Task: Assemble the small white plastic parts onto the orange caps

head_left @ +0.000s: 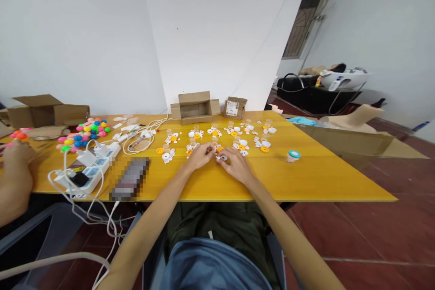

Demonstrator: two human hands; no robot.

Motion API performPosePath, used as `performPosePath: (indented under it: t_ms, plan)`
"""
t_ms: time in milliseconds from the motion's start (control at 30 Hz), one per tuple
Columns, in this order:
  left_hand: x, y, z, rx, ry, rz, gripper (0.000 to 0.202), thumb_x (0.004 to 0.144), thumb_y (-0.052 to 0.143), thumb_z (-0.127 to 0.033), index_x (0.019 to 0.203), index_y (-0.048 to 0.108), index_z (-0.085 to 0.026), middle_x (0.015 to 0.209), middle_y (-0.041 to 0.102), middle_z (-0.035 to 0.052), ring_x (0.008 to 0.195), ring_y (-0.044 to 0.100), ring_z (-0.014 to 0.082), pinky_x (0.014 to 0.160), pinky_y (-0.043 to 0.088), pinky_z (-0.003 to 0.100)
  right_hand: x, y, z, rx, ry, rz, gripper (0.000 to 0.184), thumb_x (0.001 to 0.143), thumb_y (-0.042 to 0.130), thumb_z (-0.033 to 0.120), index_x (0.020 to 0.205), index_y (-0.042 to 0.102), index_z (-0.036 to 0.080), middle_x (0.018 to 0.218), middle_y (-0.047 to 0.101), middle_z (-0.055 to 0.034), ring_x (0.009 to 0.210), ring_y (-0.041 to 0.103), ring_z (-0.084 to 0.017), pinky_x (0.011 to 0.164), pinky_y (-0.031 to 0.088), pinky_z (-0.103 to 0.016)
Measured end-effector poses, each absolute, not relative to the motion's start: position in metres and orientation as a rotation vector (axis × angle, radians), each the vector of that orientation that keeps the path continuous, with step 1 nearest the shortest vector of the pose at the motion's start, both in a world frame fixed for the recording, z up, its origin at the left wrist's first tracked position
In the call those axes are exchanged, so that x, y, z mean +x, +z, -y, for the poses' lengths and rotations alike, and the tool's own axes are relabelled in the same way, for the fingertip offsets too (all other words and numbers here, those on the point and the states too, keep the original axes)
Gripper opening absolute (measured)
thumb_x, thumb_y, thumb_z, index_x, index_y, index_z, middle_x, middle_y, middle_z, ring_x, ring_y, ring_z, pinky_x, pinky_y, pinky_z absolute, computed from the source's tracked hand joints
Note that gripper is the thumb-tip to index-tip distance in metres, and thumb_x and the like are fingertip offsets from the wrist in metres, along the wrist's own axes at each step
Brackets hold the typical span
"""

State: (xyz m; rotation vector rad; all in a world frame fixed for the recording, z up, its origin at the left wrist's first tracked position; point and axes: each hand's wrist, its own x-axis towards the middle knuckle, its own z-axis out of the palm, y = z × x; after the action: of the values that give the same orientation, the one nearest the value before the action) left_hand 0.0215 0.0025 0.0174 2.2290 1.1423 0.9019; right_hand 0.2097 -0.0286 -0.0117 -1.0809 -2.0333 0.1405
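Note:
My left hand [201, 156] is over the yellow table, its fingers closed in a pinch; whatever they grip is too small to name. Close beside it, my right hand [237, 166] has its fingers closed around a small round white plastic part [223, 157]. Just beyond my hands lie groups of white plastic pieces [167, 156], orange rings [264, 149] and small clear cups [166, 147]. One clear cup with a teal lid [294, 155] stands apart on the right.
A white power strip [98, 170] with plugs and cables and a dark phone [130, 179] lie on the left. Colourful balls [86, 132] sit farther left, near another person's arm [15, 176]. Open cardboard boxes [195, 108] stand at the back.

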Motion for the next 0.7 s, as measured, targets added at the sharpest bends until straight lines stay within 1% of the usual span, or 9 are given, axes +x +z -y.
performPosePath:
  t_ms: [133,233,433,700]
  plan:
    - [0.0205,0.0217,0.0025,2.373,0.83,-1.281,0.017,0.09,0.055,-0.014,0.088,0.07,-0.022,0.088,0.072,0.0012,0.089,0.067,0.0188,0.086,0.051,0.029,0.2097,-0.0132,0.0289,-1.072,0.093,2.084,0.007,0.089,0.067,0.021,0.088,0.072,0.026,0.103,0.071,-0.0064,0.098,0.063,-0.025,0.087,0.052,-0.039]
    - [0.0199,0.0222,0.0044,2.462,0.777,-1.31,0.018,0.092,0.056,-0.014,0.089,0.071,-0.022,0.092,0.071,0.0026,0.094,0.067,0.02,0.085,0.05,0.029,0.2094,-0.0145,0.0291,-1.088,0.066,2.099,0.008,0.088,0.068,0.02,0.087,0.073,0.026,0.106,0.07,-0.007,0.101,0.062,-0.026,0.09,0.052,-0.041]
    - [0.0184,0.0193,0.004,2.548,0.716,-1.248,0.02,0.093,0.055,-0.012,0.087,0.072,-0.022,0.092,0.067,0.003,0.092,0.066,0.0189,0.084,0.05,0.028,0.2086,-0.014,0.0305,-1.094,0.054,2.117,0.011,0.09,0.067,0.021,0.091,0.075,0.027,0.107,0.07,-0.0072,0.102,0.062,-0.026,0.091,0.052,-0.042]
    - [0.0184,0.0176,0.0035,2.574,0.715,-1.223,0.021,0.094,0.056,-0.012,0.089,0.073,-0.022,0.092,0.065,0.0033,0.093,0.065,0.019,0.085,0.05,0.029,0.2082,-0.0124,0.0309,-1.095,0.078,2.121,0.011,0.091,0.065,0.021,0.089,0.075,0.027,0.106,0.07,-0.0074,0.103,0.063,-0.026,0.091,0.052,-0.042]
